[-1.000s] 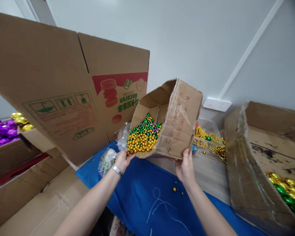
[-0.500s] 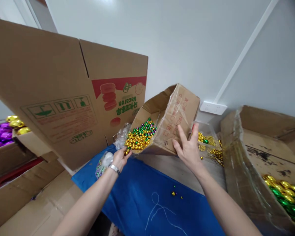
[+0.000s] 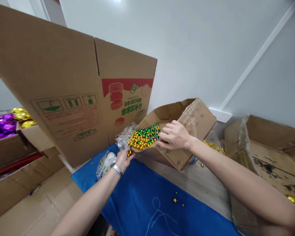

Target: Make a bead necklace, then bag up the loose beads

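A small cardboard box point(image 3: 199, 121) lies tilted, its mouth to the left. Inside is a heap of shiny gold, green and purple beads point(image 3: 144, 137). At the lower left lip of the box, my left hand point(image 3: 123, 159) is closed, with a few gold beads at its fingertips. My right hand point(image 3: 173, 135) has its fingers curled over the near rim of the box, beside the heap. A clear plastic bag point(image 3: 125, 136) is crumpled by the box mouth. Another knotted bag of beads point(image 3: 107, 164) rests on the blue cloth beside my left wrist.
A tall printed carton point(image 3: 71, 85) stands at the left. Blue cloth point(image 3: 135, 193) covers part of the table, with white string point(image 3: 159, 213) and several loose beads point(image 3: 175, 200) on it. A larger open box point(image 3: 243, 157) is at the right; purple and gold beads point(image 3: 5, 126) sit far left.
My right hand has moved left from the box's outer side to its rim. The box has tipped lower at its right end. My left hand stays at the lip. The view has shifted slightly.
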`<state>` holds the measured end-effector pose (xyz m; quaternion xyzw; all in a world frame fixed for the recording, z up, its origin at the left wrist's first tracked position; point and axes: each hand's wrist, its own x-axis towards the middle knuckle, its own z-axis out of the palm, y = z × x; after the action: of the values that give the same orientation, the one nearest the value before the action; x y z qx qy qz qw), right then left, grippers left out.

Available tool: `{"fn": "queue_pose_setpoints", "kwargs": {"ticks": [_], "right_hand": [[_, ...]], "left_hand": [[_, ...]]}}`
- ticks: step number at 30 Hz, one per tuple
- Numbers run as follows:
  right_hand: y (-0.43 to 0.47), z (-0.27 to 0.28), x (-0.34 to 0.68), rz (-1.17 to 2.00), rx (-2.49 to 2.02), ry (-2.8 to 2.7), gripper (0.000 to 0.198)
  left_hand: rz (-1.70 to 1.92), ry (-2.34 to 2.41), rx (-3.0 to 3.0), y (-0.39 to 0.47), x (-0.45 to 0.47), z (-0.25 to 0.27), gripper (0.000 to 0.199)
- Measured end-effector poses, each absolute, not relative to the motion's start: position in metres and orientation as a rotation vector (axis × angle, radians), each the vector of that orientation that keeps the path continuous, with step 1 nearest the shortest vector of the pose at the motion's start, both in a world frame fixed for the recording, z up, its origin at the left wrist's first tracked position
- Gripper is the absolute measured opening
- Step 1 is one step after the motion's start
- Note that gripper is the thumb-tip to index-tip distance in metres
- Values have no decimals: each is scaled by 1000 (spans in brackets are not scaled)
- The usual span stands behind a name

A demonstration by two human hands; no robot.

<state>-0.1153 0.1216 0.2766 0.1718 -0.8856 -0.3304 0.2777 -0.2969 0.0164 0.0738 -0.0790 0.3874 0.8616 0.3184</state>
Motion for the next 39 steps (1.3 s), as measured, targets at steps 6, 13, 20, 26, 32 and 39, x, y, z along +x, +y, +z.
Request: {"fn": "queue_pose_setpoints", "kwargs": {"ticks": [6,13,20,26,32,39], "right_hand": [[104,295,-119,-1118,554,-2332,46],[63,266,-131,-1082,718,-2394,47],[71,256,-120,-1070,758,-2348,44],[67,256,-123,-1081,791,-2322,44],[67,255,-122,-1074,771,-2353,44],[63,250,-122,-1051,780,-2354,43]], "left_hand": [[2231,1067,-95,7,-278,73,17],[2230,1092,-115,-15,-279,49,14],[2314,1070,-20,-51,-282,59,23],[2323,1222,533,1,-298,139,13],[1978,1830,1016,16,-328,145,33],[1419,2598,1148,19,-366,101,25]]}}
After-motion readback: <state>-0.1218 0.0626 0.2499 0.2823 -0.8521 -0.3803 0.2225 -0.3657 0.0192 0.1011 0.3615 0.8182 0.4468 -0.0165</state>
